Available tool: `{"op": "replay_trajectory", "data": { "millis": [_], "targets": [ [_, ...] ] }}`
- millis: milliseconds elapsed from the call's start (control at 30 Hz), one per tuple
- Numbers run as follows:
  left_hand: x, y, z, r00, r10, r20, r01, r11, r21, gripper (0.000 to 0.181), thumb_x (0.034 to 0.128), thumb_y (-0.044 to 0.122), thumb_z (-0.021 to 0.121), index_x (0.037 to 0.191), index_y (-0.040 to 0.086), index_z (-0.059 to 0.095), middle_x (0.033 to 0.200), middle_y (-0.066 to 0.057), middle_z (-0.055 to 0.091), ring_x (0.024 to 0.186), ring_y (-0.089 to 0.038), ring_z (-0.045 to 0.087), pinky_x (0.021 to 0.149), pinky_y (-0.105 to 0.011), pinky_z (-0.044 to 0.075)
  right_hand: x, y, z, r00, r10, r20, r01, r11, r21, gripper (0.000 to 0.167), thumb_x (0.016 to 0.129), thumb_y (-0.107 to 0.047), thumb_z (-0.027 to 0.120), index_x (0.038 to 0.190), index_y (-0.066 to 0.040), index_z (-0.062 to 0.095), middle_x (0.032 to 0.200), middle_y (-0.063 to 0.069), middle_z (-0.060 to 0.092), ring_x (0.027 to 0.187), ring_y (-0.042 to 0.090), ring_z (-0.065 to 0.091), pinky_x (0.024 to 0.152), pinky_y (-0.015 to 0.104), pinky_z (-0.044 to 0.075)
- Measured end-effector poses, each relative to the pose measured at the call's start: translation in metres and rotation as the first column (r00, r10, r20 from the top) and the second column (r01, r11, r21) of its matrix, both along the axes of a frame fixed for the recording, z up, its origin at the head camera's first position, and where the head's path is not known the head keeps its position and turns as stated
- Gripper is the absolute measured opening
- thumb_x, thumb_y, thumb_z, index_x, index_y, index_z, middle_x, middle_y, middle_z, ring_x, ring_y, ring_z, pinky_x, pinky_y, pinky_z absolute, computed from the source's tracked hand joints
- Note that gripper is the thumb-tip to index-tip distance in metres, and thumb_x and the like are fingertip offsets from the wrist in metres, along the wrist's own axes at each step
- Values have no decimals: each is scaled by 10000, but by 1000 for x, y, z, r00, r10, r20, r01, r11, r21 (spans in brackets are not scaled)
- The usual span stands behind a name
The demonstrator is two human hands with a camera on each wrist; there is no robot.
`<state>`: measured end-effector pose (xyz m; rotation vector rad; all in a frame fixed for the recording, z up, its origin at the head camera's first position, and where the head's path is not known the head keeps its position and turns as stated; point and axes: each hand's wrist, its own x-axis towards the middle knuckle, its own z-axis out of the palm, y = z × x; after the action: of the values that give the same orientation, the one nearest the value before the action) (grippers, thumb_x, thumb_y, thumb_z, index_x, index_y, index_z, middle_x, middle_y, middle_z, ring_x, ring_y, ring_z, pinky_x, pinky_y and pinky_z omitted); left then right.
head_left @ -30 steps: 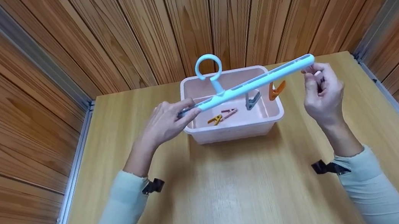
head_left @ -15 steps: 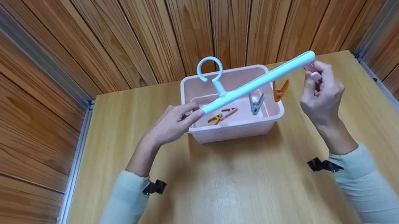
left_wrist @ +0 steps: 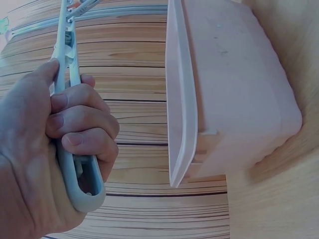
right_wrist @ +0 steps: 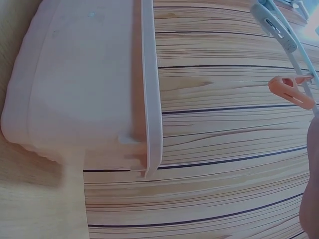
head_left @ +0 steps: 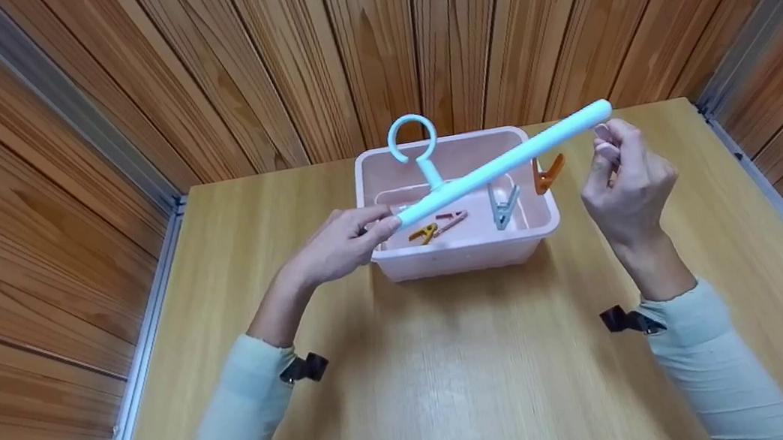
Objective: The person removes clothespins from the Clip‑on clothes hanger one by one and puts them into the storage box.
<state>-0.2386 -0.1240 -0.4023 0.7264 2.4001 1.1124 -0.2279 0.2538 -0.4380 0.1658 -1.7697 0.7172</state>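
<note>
A light blue hanger [head_left: 505, 163] with a ring hook [head_left: 413, 140] is held slanting above a pink bin, right end higher. My left hand [head_left: 345, 243] grips its left end; in the left wrist view the fingers [left_wrist: 87, 117] curl round the slotted bar. My right hand [head_left: 630, 181] pinches a pink clothespin [head_left: 605, 143] under the right end; its contact with the bar is hidden by the fingers. A grey-blue clothespin [head_left: 505, 206] and an orange clothespin [head_left: 550, 174] hang from the bar. Only an edge of my right hand [right_wrist: 311, 184] shows in the right wrist view.
The pink bin [head_left: 463, 245] stands on the wooden table [head_left: 441, 365] near the back wall. Inside it lie a yellow clothespin [head_left: 426, 233] and a pink clothespin [head_left: 454, 221]. Wood-plank walls [head_left: 368, 41] enclose the table at the back and sides.
The hanger has rolled so its slotted upper face no longer shows, and its hook has sunk slightly. My right hand has shifted a little left, keeping the pink clothespin at the bar's end.
</note>
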Motion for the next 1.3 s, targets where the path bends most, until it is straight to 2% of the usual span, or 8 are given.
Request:
{"op": "replay_trajectory", "data": {
  "millis": [167, 267, 467, 600, 733, 833, 1033, 1300],
  "targets": [
    [-1, 0, 1, 1000, -8, 21, 8, 1000, 3, 338, 1194, 437, 521, 1225, 150, 695, 913, -55, 563, 776, -178, 521, 705, -290, 415, -1, -2, 0, 998, -63, -19, 63, 998, 31, 163, 984, 45, 713, 1138, 94, 700, 854, 314, 724, 540, 459, 491, 686, 180, 267],
    [-1, -1, 1, 1000, -9, 26, 9, 1000, 7, 338, 1194, 442, 520, 1208, 154, 696, 895, -25, 552, 768, -175, 515, 697, -286, 409, -1, -2, -1, 998, -65, -23, 66, 997, 37, 154, 987, 41, 716, 1134, 86, 705, 870, 311, 738, 542, 460, 510, 683, 182, 276],
    [1, -2, -1, 996, 20, -87, -21, 1000, -16, 332, 1186, 431, 545, 1171, 145, 711, 830, 24, 507, 742, -156, 462, 678, -289, 363, -1, 0, 0, 1000, 13, -6, -13, 1000, 5, 158, 981, 38, 675, 1118, 105, 715, 868, 314, 755, 555, 417, 522, 780, 59, 285],
    [-1, -1, -2, 992, 38, -120, -40, 999, -14, 335, 1181, 448, 547, 1169, 156, 710, 840, 25, 499, 737, -157, 442, 673, -295, 351, 0, 4, 4, 991, 118, 59, -116, 992, -45, 165, 1013, 33, 646, 1137, 121, 711, 884, 293, 768, 605, 154, 539, 785, -10, 337],
    [-2, -1, -4, 990, 64, -124, -64, 998, 5, 360, 1183, 462, 535, 1248, 163, 725, 822, 25, 486, 716, -153, 439, 651, -282, 345, 2, 8, 8, 941, 316, 123, -296, 942, -158, 154, 1042, 60, 626, 1135, 164, 691, 714, 96, 605, 669, -103, 398, 653, 38, 302],
    [-2, -2, -4, 989, 90, -121, -86, 996, 33, 383, 1187, 446, 530, 1338, 160, 734, 798, 22, 474, 700, -157, 437, 631, -272, 339, 4, 10, 8, 892, 432, 137, -396, 890, -226, 147, 1040, 92, 610, 1131, 188, 675, 703, -114, 453, 625, -106, 340, 600, 92, 259],
    [-2, -9, -3, 981, 121, -151, -112, 991, 70, 335, 1186, 426, 541, 1196, 140, 715, 775, 39, 495, 684, -150, 445, 618, -261, 336, 7, 13, 9, 845, 518, 133, -470, 838, -279, 153, 1038, 115, 588, 1145, 193, 664, 709, -219, 468, 590, -80, 357, 576, 106, 262],
    [-1, -32, -3, 965, 200, -171, -184, 978, 103, 313, 1194, 371, 547, 1152, 95, 687, 708, 49, 484, 623, -110, 427, 568, -242, 312, 11, 16, 8, 811, 561, 164, -496, 809, -316, 161, 1039, 111, 592, 1157, 199, 656, 701, -211, 479, 582, -65, 378, 559, 121, 282]
  ]
}}
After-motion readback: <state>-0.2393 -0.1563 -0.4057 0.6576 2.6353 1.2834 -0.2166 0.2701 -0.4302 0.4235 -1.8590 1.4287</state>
